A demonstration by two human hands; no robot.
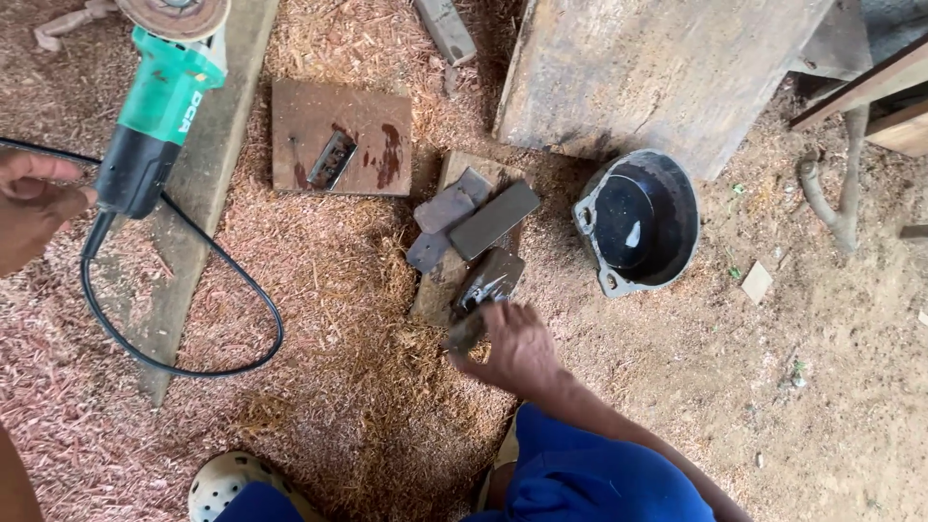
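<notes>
Sawdust-strewn dirt floor (338, 387), leaning wooden plank (657, 77), daylight
</notes>
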